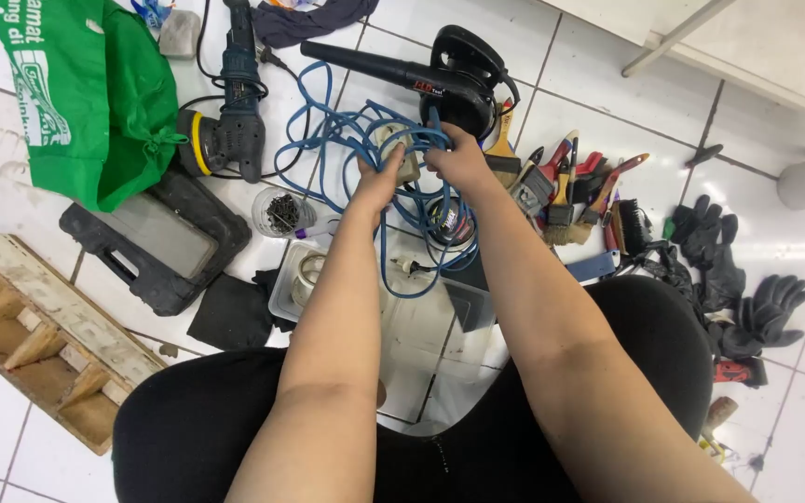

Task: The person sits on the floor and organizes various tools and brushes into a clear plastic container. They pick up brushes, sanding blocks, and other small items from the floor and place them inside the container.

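Note:
A tangled blue cable (347,130) with a beige socket block (402,154) lies bunched over a white tiled floor. My left hand (381,179) grips the cable loops at the block's left side. My right hand (458,160) holds the bundle from the right, fingers closed around the blue strands near the block. Loops of the cable hang down between my forearms, with a plug end (409,268) dangling low.
A black blower (440,74) sits just beyond my hands. A polisher (230,121), green bag (86,93), black case (156,237), wooden frame (39,335), clear containers (295,279), paintbrushes (561,186) and black gloves (729,270) surround me.

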